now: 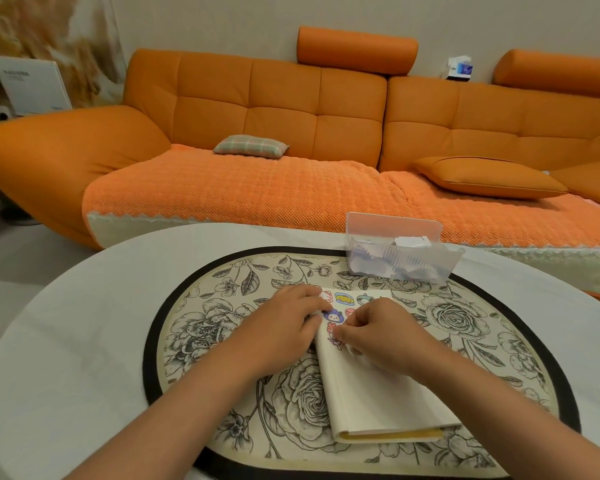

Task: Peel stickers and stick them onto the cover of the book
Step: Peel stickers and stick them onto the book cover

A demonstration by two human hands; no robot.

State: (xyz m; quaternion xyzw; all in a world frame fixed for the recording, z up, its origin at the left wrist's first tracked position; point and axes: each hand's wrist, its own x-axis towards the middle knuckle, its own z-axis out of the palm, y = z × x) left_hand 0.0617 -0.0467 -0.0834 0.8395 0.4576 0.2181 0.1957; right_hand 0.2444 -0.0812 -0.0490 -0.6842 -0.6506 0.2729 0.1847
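A cream-covered book (374, 393) lies closed on the floral mat, its yellow page edge toward me. At its far end lies a white sticker sheet (355, 301) with several cartoon stickers. My left hand (284, 327) presses its fingers down on the sheet's left edge. My right hand (381, 336) pinches a small pink and purple sticker (333, 337) at the top left corner of the book cover. Part of the sheet and the cover's far end are hidden under my hands.
The oval floral mat (222, 306) with a black border lies on a round white table (84, 323). A clear plastic box (399, 254) of small items stands at the mat's far right. An orange sofa (291, 133) with cushions runs behind the table.
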